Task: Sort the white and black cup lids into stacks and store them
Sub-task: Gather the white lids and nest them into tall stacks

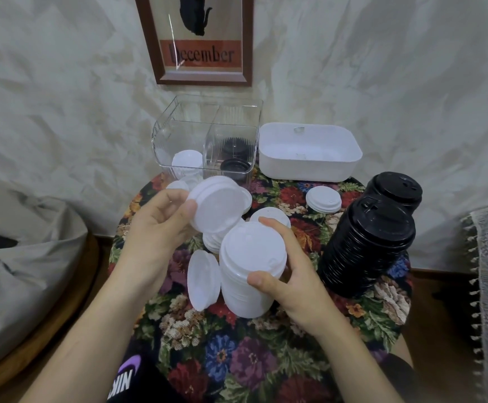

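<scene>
- Left grip (161,219): pinching single white lid (218,206) by rim, raised over worktop (266,359), hollow side apparently toward camera.
- Flip dome-up, centre over stack top, press evenly till seated.
- Loose white lid (202,279): propped on edge just left of stack; likely next.
- Right grip (283,274): wrapped round tilted white stack (248,286); hold steady, near top.
- Avoid nudging black stacks (365,248) at right.

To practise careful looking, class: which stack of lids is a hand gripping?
The tall white stack, gripped by the right hand. The two black stacks and the short white stack stand untouched; the left hand holds a single lid.
</scene>
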A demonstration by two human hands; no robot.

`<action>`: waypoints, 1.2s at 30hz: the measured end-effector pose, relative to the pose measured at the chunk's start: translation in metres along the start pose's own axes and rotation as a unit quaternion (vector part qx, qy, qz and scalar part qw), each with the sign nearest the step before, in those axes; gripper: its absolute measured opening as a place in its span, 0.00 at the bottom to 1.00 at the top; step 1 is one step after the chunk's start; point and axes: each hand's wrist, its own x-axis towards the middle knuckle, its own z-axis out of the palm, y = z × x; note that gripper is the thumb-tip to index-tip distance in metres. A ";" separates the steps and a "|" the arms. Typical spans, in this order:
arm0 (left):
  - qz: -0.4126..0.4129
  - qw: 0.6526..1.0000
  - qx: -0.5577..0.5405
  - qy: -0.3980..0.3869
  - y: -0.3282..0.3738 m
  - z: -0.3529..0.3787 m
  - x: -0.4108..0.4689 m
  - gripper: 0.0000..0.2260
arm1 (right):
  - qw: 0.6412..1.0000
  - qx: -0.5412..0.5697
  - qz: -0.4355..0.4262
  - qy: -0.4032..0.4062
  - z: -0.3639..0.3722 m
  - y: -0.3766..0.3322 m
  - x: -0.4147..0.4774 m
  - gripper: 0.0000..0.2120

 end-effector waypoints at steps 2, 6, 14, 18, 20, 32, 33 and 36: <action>-0.021 0.999 -0.050 0.009 0.004 0.006 0.001 0.08 | 1.000 -0.002 -0.002 0.000 0.000 0.000 0.000 0.35; -0.067 0.989 -0.134 -0.012 0.009 0.011 0.002 0.11 | 1.000 -0.001 -0.003 -0.003 0.000 0.000 0.000 0.33; -0.120 0.988 -0.083 -0.059 -0.002 0.012 -0.002 0.16 | 1.000 0.009 -0.010 0.006 0.001 0.000 0.001 0.37; -0.119 0.988 -0.010 -0.097 -0.001 0.009 -0.001 0.14 | 1.000 0.015 -0.009 0.006 0.001 0.002 0.001 0.39; -0.124 0.987 0.012 -0.101 0.001 0.012 -0.004 0.13 | 1.000 0.013 -0.010 0.008 0.002 0.002 0.002 0.42; 0.009 0.976 0.179 -0.120 -0.004 0.016 -0.015 0.21 | 1.000 0.008 -0.017 0.010 0.002 0.001 0.002 0.36; 0.013 0.972 0.191 -0.133 -0.004 0.016 -0.016 0.22 | 1.000 0.008 -0.018 0.010 0.001 0.001 0.002 0.36; 0.018 0.957 0.218 -0.189 -0.004 0.015 -0.019 0.26 | 1.000 0.007 -0.012 0.016 0.001 0.001 0.001 0.36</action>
